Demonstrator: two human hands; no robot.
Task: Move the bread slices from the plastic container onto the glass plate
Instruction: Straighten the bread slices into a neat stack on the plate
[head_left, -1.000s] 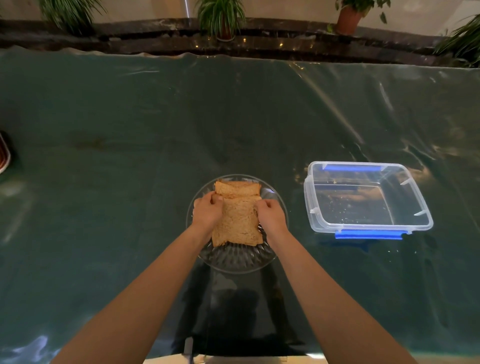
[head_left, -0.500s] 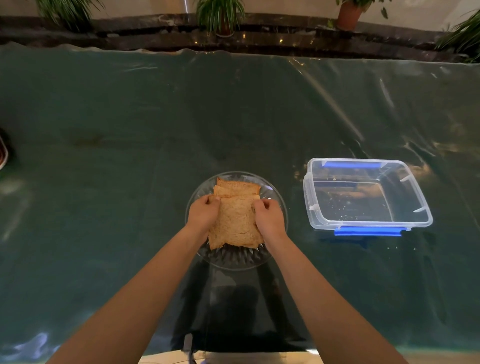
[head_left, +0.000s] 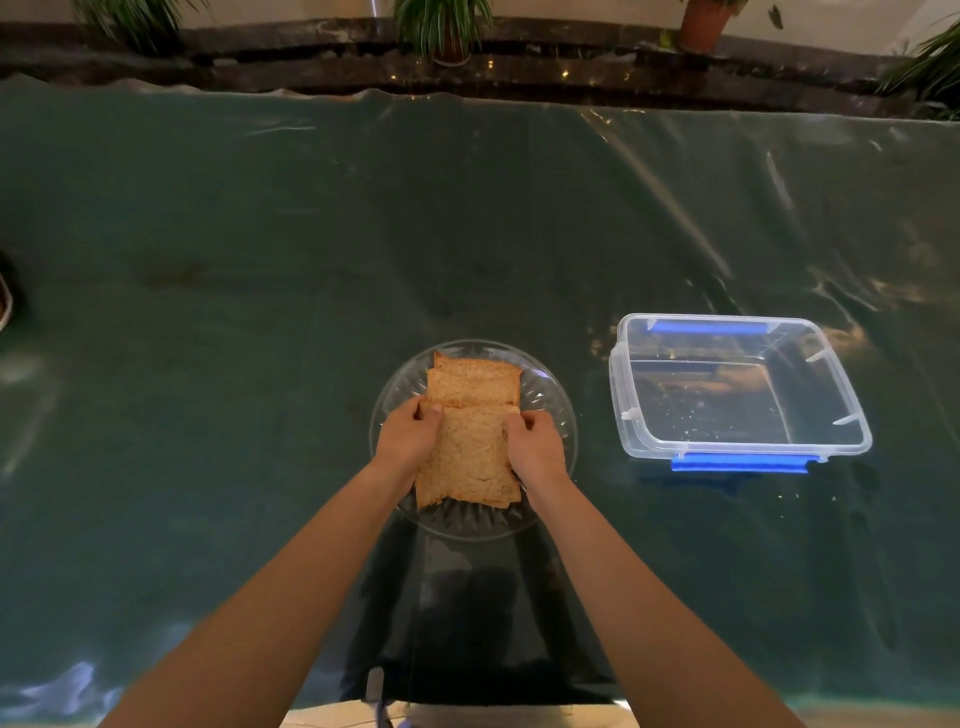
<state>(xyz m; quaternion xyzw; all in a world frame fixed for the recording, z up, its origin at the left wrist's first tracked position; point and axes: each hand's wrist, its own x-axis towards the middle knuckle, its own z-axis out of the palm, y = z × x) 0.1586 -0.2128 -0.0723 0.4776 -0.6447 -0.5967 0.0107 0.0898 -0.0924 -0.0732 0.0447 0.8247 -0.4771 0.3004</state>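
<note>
Brown bread slices lie overlapped on the round glass plate (head_left: 550, 415) in the middle of the table. The nearest slice (head_left: 470, 457) covers the plate's front half, and two more slices (head_left: 475, 384) show behind it. My left hand (head_left: 408, 434) pinches the near slice's left edge and my right hand (head_left: 535, 447) pinches its right edge. The clear plastic container (head_left: 852, 421) with blue clips stands to the right of the plate, with only crumbs visible inside.
A teal cloth under clear plastic sheeting (head_left: 260, 312) covers the table. Potted plants (head_left: 441, 26) line a dark ledge behind it. A dark object (head_left: 5, 306) pokes in at the left edge. The table's front edge runs near the bottom.
Both hands have kept hold of the near slice and drawn it slightly toward me, so more of the slices behind it shows.
</note>
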